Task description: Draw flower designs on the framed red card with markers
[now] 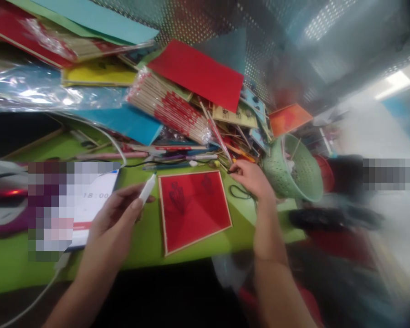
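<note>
My left hand [118,212] is closed around a slim white pen-like tool [146,187], its tip pointing up and to the right. A red card with a pale border and dark cut-out shapes [193,209] lies flat on the green table [146,246] between my hands. My right hand [251,177] is at the card's upper right corner. Its fingers pinch a small dark item at the end of a thin black cord [239,191].
A pile of coloured paper, a bundle of red-and-white sticks [171,109], pens and pencils [177,155] crowd the back. A green perforated basket [295,168] stands right of my right hand. A blurred screen lies at the left. The table edge runs near my forearms.
</note>
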Tool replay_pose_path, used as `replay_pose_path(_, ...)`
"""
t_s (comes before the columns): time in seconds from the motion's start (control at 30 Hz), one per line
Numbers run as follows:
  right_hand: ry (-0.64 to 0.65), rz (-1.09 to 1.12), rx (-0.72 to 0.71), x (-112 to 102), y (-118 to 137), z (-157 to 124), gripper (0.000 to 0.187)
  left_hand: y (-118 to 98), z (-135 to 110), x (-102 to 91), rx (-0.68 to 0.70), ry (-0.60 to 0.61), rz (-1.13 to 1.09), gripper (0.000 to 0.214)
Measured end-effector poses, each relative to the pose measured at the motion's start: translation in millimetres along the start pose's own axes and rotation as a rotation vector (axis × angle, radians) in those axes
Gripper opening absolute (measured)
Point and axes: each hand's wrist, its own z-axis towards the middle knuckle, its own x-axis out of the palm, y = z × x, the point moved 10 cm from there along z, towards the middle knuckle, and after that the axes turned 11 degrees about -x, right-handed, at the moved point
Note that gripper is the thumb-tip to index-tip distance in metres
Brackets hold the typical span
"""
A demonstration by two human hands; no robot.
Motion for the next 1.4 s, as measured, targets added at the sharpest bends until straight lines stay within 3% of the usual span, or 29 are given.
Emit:
replay_pose_path(0.13, -0.150, 0.344, -0.131, -6.0, 21.1, 1.6, 0.031, -1.9, 1.2, 5.0, 0.027, 0.044, 0.009, 0.053)
replay_pose_path(0.2, -0.202, 0.513, -0.189, -2.8, 36.1, 5.2, 0.025, -2.8, 1.9, 8.8, 0.044, 0.076, 0.022, 0.052)
replay_pose_path(0.27, -0.221, 0.699, -0.197, 7.5, 51.3, 10.9, 0.018, -5.1, 1.9, 11.9, 0.072, 0.106, 0.034, 0.048)
replay_pose_path(0.47, -0.174, 1.037, -0.181, 43.7, 107.8, 32.7, 0.029, -9.2, -0.5, 18.8, 0.115, 0.187, 0.039, 0.038)
replay_pose_path(0.67, -0.173, 1.097, -0.175, 57.1, 134.2, 46.1, 0.029, -11.8, -2.8, 23.6, 0.121, 0.220, 0.025, 0.034)
replay_pose_path(1.07, -0.088, 0.966, -0.206, 65.5, 146.6, 41.7, 0.032, -17.0, -6.3, 28.0, 0.155, 0.261, 0.045, 0.034)
replay_pose_path(1.4, -0.024, 0.935, -0.255, 65.9, 162.7, 37.7, 0.023, -17.1, -6.1, 29.6, 0.165, 0.271, 0.040, 0.032)
